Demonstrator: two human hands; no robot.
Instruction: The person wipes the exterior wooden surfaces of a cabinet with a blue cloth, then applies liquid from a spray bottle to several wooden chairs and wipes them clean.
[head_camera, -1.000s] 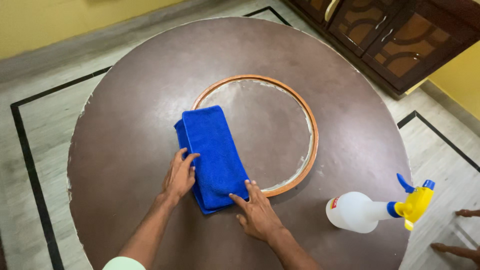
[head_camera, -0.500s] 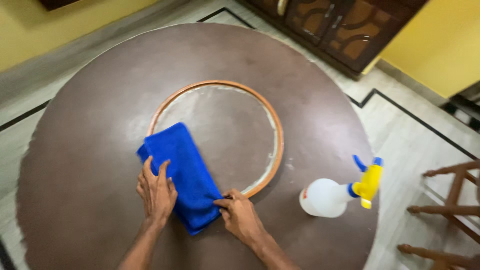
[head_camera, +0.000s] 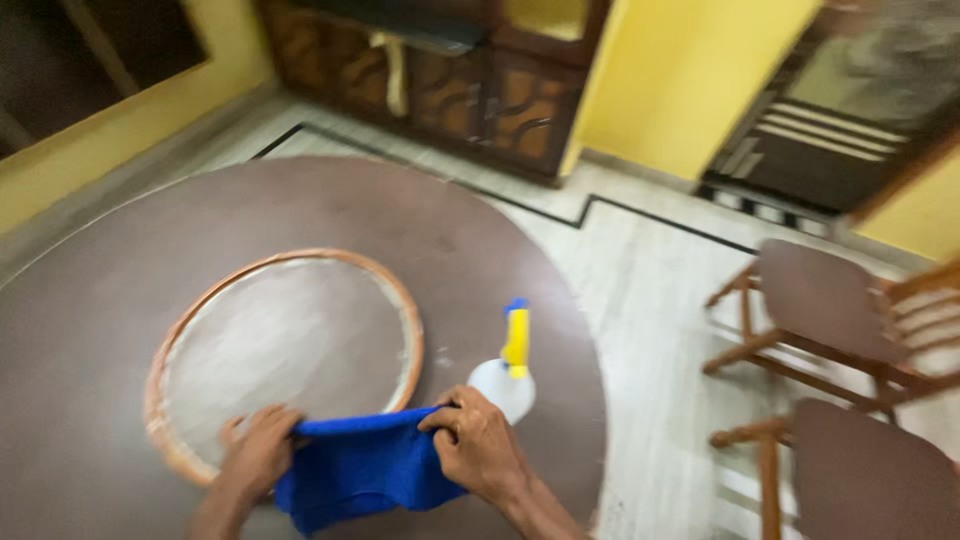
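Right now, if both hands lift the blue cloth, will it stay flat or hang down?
Probably hang down: the blue cloth already sags and folds between the left hand and right hand. It looks soft and light, unlikely to slip.

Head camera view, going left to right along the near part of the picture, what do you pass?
Left hand → blue cloth gripped by both hands → right hand → white spray bottle with yellow and blue trigger → near edge of the round brown table → brown wooden chairs.

Blue cloth's lower end, off frame.
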